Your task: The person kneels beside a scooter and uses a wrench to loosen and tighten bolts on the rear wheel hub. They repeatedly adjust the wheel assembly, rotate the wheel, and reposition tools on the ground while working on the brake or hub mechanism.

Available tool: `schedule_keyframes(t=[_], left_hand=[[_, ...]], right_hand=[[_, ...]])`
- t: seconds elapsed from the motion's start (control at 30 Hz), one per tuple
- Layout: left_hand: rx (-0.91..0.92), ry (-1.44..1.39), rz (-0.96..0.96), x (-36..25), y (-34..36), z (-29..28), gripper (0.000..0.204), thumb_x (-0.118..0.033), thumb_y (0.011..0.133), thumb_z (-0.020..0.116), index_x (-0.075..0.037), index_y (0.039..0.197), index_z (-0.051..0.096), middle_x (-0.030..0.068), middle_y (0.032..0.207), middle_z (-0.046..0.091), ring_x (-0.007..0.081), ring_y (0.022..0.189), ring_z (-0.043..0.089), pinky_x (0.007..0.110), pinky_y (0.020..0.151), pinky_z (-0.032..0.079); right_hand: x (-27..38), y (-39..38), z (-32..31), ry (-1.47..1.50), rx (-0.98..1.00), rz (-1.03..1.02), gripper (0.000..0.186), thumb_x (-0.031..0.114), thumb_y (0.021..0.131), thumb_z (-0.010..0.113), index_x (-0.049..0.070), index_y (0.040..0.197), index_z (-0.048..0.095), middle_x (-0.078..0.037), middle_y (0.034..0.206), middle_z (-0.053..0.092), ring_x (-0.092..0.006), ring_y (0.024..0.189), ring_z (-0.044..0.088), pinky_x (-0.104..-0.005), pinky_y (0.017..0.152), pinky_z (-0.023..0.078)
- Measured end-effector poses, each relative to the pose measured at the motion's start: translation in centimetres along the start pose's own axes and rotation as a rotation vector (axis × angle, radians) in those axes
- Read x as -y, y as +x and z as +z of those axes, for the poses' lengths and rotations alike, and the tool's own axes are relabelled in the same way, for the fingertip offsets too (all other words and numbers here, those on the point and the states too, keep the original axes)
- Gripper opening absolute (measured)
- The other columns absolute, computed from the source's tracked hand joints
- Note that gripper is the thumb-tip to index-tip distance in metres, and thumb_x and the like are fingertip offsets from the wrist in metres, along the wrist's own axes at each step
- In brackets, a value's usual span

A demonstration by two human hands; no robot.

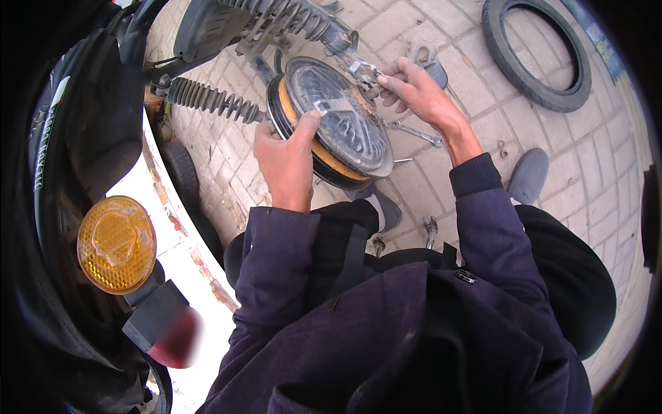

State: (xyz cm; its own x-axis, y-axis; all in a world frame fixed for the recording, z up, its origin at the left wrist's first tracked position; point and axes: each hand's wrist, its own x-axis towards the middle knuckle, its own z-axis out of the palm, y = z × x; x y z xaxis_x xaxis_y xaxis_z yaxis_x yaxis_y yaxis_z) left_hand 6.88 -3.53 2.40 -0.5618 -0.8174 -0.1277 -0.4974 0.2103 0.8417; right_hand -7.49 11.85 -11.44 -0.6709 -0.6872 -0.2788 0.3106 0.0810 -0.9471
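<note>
A wheel hub (338, 114) with a dusty dark ribbed cover sits in front of me, ringed by a black rim and an orange-yellow band (334, 160). No tyre is on the rim. My left hand (286, 162) grips the near left side of the wheel, its thumb over the rim's edge and its other fingers mostly hidden behind. At the hub's far right, my right hand (417, 93) is closed in a pinch beside a metal bracket (357, 65) at the lower end of a shock absorber (303, 24). What sits between those fingertips is too small to make out.
A second spring shock absorber (214, 100) stands left of the wheel. Beside the hub on the paving lies a wrench (418, 133). A loose tyre (583, 76) lies far right. Bodywork with an amber reflector (117, 243) fills the left; socket-like metal pieces (431, 231) lie near my legs.
</note>
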Motion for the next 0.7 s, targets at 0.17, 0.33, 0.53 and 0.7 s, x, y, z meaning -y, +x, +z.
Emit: schedule_keyframes(t=[0.17,0.33,0.53,0.7], left_hand=[[-0.055,0.049,0.016,-0.2,-0.1,0.3,0.031,-0.017,0.077,0.083,0.003,0.089,0.062,-0.0002,0.079,0.056,0.0067,0.067,0.047,0.023,0.061,0.037],[-0.073,0.044,0.030,-0.2,-0.1,0.5,0.032,-0.020,0.077,0.084,0.001,0.085,0.061,-0.0037,0.074,0.049,0.0055,0.064,0.041,0.024,0.057,0.032],[-0.037,-0.060,-0.014,-0.7,-0.4,0.8,0.030,-0.017,0.078,0.082,0.001,0.086,0.061,0.0010,0.079,0.056,0.0082,0.068,0.048,0.023,0.063,0.038],[-0.002,-0.039,-0.039,-0.8,-0.6,0.5,0.039,-0.014,0.081,0.081,0.009,0.102,0.057,0.0107,0.094,0.065,0.0122,0.082,0.058,0.026,0.077,0.047]], right_hand=[[0.7,-0.7,-1.0,-0.113,0.062,-0.041,0.031,0.031,0.100,0.061,0.002,0.113,0.062,-0.007,0.098,0.072,-0.0140,0.082,0.065,-0.0297,0.070,0.051],[0.8,-0.7,-2.5,-0.087,0.186,0.014,0.036,0.034,0.101,0.061,0.005,0.123,0.062,-0.004,0.102,0.070,-0.0115,0.085,0.063,-0.0279,0.072,0.049],[-0.2,-0.5,-2.2,-0.063,0.091,-0.036,0.037,0.030,0.096,0.067,0.002,0.121,0.065,-0.009,0.101,0.070,-0.0146,0.087,0.061,-0.0300,0.073,0.049],[-0.4,0.0,-2.0,0.048,0.097,-0.016,0.036,0.029,0.094,0.070,0.004,0.120,0.068,-0.008,0.103,0.068,-0.0166,0.091,0.059,-0.0308,0.077,0.049]])
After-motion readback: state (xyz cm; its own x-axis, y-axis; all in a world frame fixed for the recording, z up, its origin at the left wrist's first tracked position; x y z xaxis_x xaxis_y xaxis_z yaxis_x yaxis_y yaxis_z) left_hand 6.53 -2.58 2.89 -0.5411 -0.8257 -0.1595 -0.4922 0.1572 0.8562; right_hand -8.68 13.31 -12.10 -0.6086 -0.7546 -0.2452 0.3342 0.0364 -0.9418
